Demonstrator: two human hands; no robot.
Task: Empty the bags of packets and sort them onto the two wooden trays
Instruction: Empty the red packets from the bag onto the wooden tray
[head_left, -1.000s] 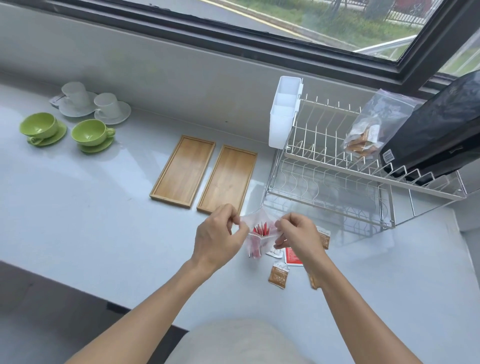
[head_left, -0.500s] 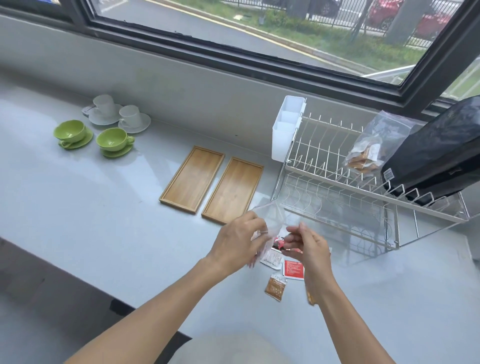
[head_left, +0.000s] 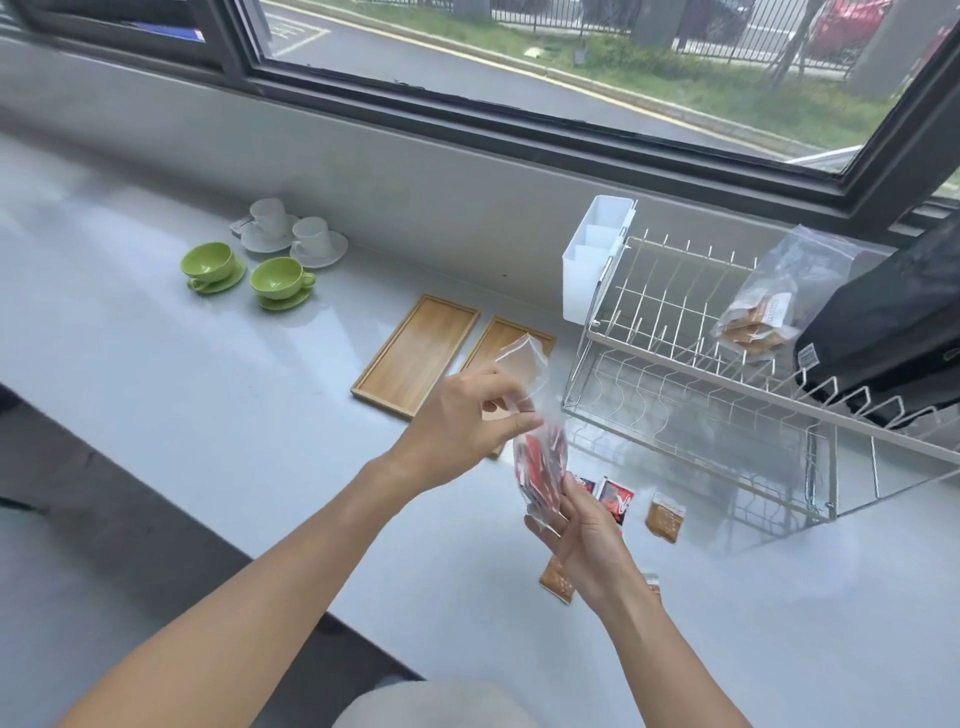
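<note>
Forearms reach in from the near edge of the pale table, both hands busy with one clear zip bag. Nearest, the right hand has its grip closed around the bag's lower end, where red packets are bunched inside the plastic. Higher and a little farther, the left hand pinches the bag's upper part between thumb and fingertips, so the bag hangs stretched between the two grips, above the table.

Loose packets lie on the table around the right hand: a brown packet just under the wrist, another brown packet to the right, and a red-and-black packet between them, close to the fingers.

Beyond the hands sit the two wooden trays side by side: the left tray bare, the right tray partly hidden behind the held bag. To their right stands a wire dish rack with a white cutlery holder hung on its left end. A second clear bag holding brown packets leans on the rack's top tier, beside a black bag.

Farther left, two green cups on saucers stand in front of two white cups on saucers, near the wall below the window.
</note>
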